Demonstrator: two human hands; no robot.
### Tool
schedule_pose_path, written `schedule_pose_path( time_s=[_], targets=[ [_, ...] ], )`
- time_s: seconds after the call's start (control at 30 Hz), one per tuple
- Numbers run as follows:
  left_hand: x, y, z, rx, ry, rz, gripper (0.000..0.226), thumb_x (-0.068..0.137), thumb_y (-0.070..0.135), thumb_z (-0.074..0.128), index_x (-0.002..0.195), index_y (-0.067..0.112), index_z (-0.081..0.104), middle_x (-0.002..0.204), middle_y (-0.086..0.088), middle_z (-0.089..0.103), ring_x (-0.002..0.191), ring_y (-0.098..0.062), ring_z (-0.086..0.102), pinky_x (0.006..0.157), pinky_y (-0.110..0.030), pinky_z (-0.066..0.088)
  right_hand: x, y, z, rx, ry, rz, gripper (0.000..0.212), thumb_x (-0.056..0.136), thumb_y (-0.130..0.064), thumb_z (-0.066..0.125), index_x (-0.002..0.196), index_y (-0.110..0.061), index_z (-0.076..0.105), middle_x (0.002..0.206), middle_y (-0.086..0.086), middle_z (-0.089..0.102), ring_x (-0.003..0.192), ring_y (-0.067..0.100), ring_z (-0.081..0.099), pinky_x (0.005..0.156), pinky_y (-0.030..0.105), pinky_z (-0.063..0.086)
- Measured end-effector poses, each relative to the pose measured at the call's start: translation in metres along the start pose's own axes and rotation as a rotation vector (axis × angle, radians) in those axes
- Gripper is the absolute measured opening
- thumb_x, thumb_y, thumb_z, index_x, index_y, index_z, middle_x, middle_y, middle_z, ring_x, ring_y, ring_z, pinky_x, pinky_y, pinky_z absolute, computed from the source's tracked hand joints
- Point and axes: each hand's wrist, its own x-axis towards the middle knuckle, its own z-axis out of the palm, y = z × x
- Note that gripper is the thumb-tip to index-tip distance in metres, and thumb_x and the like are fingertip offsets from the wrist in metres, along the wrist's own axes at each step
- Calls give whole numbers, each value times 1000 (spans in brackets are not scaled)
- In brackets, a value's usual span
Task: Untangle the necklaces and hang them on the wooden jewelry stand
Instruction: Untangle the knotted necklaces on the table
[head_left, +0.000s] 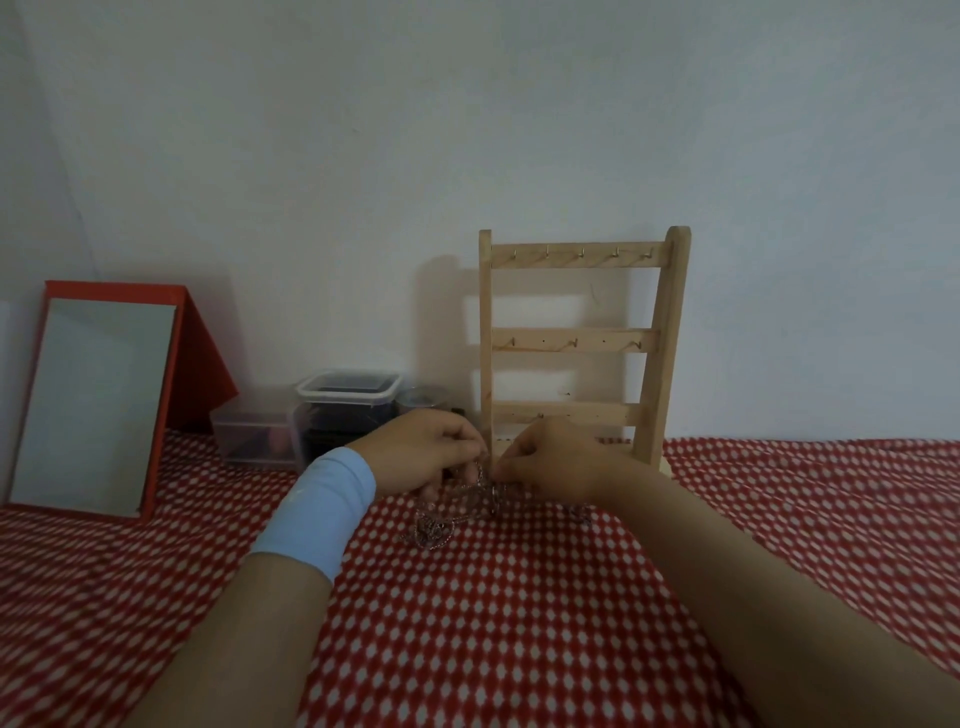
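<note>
head view. progress: early, by our judgement. the necklaces (441, 519) lie as one silvery tangle on the tabletop (519, 623), which is covered by a red cloth with white dots. the tangle sits just in front of the wooden jewelry stand (571, 340) and under both hands. no hook that we can see carries a chain, so nothing is hung yet. untangling and all hanging are left to do.

grip state: the left hand (426, 452) has its fingers curled, and its grip pinches a strand at the top of the tangle. the right hand (550, 457) pinches the same knot from the other side, fingertips almost meeting the left's. the strands between them are blurred, so we cannot tell which chain each grip has.

counts:
- necklaces: more than one strand, exact number not readable in the clump.
- stand: one, upright against the wall, three rails. top rail has five hooks, middle rail shows three hooks plus bare holes, and the bottom rail is partly hidden by the hands.
- hands: two. one light blue wristband (317, 514) on the left forearm.
- mirror (93, 400): one, red-framed, leaning at far left.
- clear plastic containers (348, 410): three, between mirror and stand.
</note>
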Motion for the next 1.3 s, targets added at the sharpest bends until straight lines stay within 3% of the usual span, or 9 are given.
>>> schedule_pose_path(
  time_s=[0.07,0.2,0.3,0.47,0.63,0.8,0.93,1.1,1.3],
  targets=[
    [-2,0,1,-11,-64,36,17,100,24,51,97,23,67,75,7,72,48,-9,55,62,-26,52,-1,-3,-4,72,10,35,23,93,-36,71,88,-15,80,75,-6,73,59,-2,62,54,14,48],
    [-1,-1,2,-125,-24,67,19,103,18,43,99,16,62,73,4,71,43,-11,50,55,-25,50,-4,0,-10,179,-58,142,26,93,-39,71,89,-14,78,91,9,78,72,12,65,59,23,52],
    [-1,-4,2,-354,46,53,20,105,16,38,100,10,57,90,-5,75,38,-13,45,52,-28,51,-3,4,-8,192,-61,165,28,92,-40,72,90,-13,78,98,12,78,73,14,65,62,26,53],
    [1,-5,4,-582,-98,2,19,102,11,41,91,9,57,123,-29,61,42,-19,50,53,-31,50,-3,2,-9,189,-57,126,25,91,-40,74,94,-15,78,81,2,75,69,11,64,60,22,52],
    [1,-7,6,-504,-281,-102,22,85,12,50,68,12,65,109,-16,71,57,-22,63,43,-23,42,-5,1,-8,-77,-57,31,20,98,-34,65,99,-19,78,82,-12,70,80,4,65,70,17,47],
    [0,3,9,0,-357,-269,19,78,28,63,78,14,77,106,-9,75,81,-21,65,65,-26,45,-3,0,-6,164,48,69,22,100,-34,61,100,-18,77,91,-7,71,84,8,65,66,19,47],
    [-3,6,2,102,-252,-335,25,88,31,61,87,14,80,89,7,78,91,-9,72,91,-27,55,0,-5,2,355,107,100,25,101,-34,62,85,-16,71,84,-1,73,69,6,67,60,20,53],
    [-4,6,-6,46,74,-291,38,89,44,65,95,7,69,92,-8,70,81,-22,72,62,-30,61,-1,-7,6,483,147,67,28,102,-33,59,95,-10,74,85,2,76,75,11,69,74,28,57],
    [1,0,-4,-72,219,-90,20,94,31,62,94,12,69,87,-1,71,68,-11,66,67,-27,58,-2,-12,10,612,139,-6,26,101,-29,61,100,-7,76,95,11,78,82,18,70,90,43,58]
  ],
)
